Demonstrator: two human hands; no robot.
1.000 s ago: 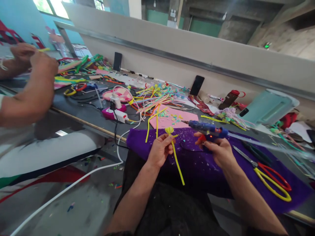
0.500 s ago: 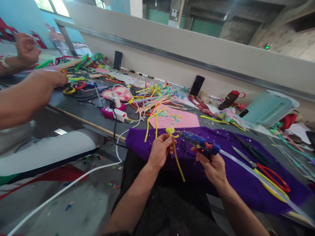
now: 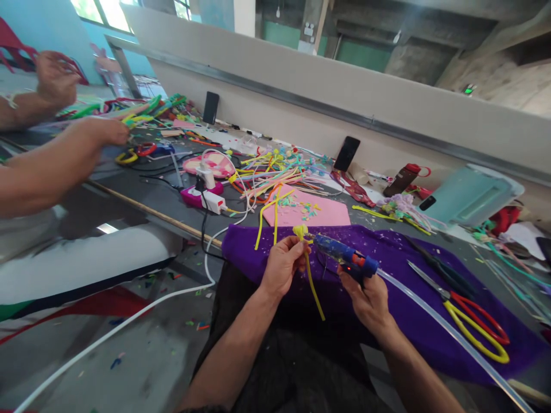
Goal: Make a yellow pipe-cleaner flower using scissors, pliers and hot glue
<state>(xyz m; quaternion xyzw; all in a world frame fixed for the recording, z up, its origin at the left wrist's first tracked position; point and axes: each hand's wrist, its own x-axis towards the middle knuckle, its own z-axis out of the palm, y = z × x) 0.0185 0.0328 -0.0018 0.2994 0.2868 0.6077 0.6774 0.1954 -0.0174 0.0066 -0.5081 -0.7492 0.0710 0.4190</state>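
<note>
Pinched in the fingers of my left hand (image 3: 282, 265) is a yellow pipe cleaner flower (image 3: 300, 230), its long stem (image 3: 315, 289) hanging down. My right hand (image 3: 365, 295) is wrapped round the handle of a blue glue gun (image 3: 338, 248), which has a small red light on. The gun's nozzle points left, at or close to the base of the flower; whether it touches, I cannot tell. A long clear glue stick (image 3: 434, 321) runs out of the gun's back. Under both hands lies a purple cloth (image 3: 396, 258).
Scissors (image 3: 469, 321) with red and yellow handles lie on the cloth at right. Behind the cloth are a pink sheet (image 3: 331, 215) with scraps, a heap of pipe cleaners (image 3: 279, 169) and a purple power strip (image 3: 191, 197). A co-worker's hands (image 3: 107, 132) are at far left.
The glue gun has shifted slightly left and down, with its nozzle nearer the flower's base. The glue stick has swung away from the scissors. The co-worker's near hand now holds coloured strips up.
</note>
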